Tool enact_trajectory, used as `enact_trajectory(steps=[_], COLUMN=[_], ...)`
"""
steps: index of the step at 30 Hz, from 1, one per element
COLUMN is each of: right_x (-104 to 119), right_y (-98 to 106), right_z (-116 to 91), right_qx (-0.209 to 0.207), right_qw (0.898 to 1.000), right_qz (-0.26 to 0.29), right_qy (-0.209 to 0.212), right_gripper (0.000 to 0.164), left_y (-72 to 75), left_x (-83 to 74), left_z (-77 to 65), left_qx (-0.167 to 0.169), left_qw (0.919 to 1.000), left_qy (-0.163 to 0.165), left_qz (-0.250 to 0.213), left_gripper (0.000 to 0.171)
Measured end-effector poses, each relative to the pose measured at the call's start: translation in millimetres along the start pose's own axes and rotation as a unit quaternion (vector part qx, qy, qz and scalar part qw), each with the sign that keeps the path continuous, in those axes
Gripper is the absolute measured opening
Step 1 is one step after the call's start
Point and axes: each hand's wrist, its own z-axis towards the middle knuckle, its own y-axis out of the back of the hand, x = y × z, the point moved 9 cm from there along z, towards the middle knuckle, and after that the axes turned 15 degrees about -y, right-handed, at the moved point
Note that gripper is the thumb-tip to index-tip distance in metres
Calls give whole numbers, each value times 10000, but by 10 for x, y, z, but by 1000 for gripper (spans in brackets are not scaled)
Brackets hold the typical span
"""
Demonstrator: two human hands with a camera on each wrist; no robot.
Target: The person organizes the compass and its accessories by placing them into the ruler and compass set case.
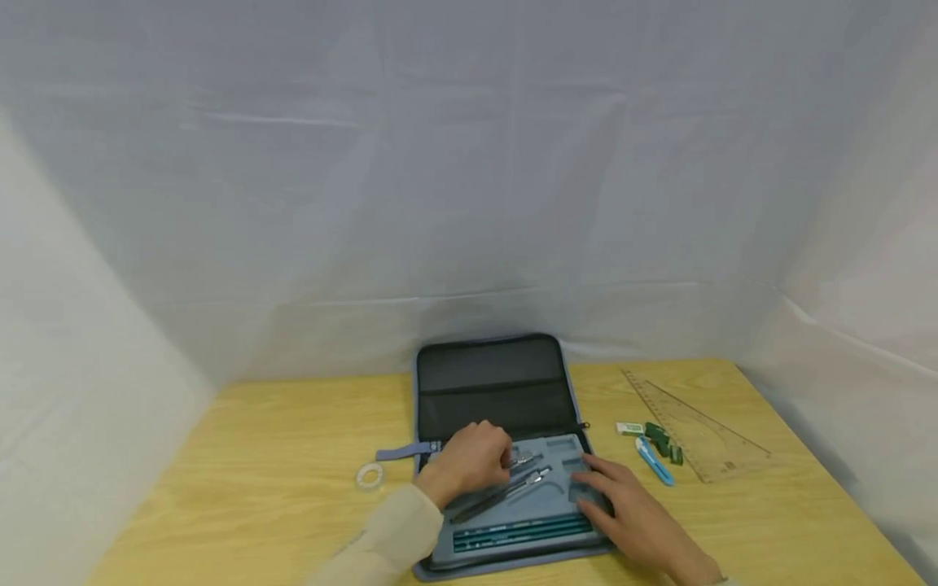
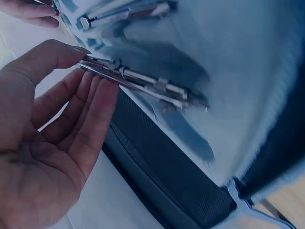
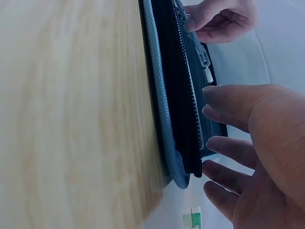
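Observation:
My left hand is over the grey-blue tray insert of an open zip case. In the left wrist view its thumb and fingertips pinch one end of a slim metal drawing compass, which lies close over a shaped recess. Another dark-handled metal drawing tool rests slantwise in the insert, nearer the front. Along the front edge several green pencils lie in a slot. My right hand has its fingers spread and relaxed, fingertips at the insert's right side beside small square recesses, holding nothing.
Right of the case lie an eraser, a dark green sharpener-like piece, a blue cutter and a clear set square. A roll of tape and the case's strap are at the left. White sheeting surrounds the table.

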Motion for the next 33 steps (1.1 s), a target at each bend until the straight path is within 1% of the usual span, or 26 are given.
enact_trajectory(steps=[5,10,12,16,18,22,25,29,33], right_x=[-14,-32,-43,-62,-65,-56,-49,-51,-71], right_y=[20,25,22,25,28,37,41,36,29], right_z=[-13,-20,-26,-36,-40,-48,-53,-60,-66], right_qx=[-46,-99,-107,-165,-199,-240,-256,-244,-226], right_qw=[9999,9999,9999,9999,9998,9996,9995,9996,9996], right_qz=[57,8,-9,-13,-16,-36,-58,-69,-64], right_qy=[115,77,49,50,78,137,146,160,150], right_gripper=[36,36,36,36,36,35,35,34,34], left_y=[-46,-69,-75,-70,-70,-82,-84,-77,-102], left_x=[14,37,38,35,31,9,-13,-16,14], left_z=[61,84,97,124,132,134,131,116,102], left_qx=[38,43,74,131,143,187,186,181,225], left_qw=[9997,9994,9991,9981,9975,9964,9955,9940,9932], left_qy=[172,322,386,548,629,764,847,1019,1131], left_qz=[143,145,170,267,295,329,382,350,144], left_gripper=[12,23,25,21,22,32,37,38,37])
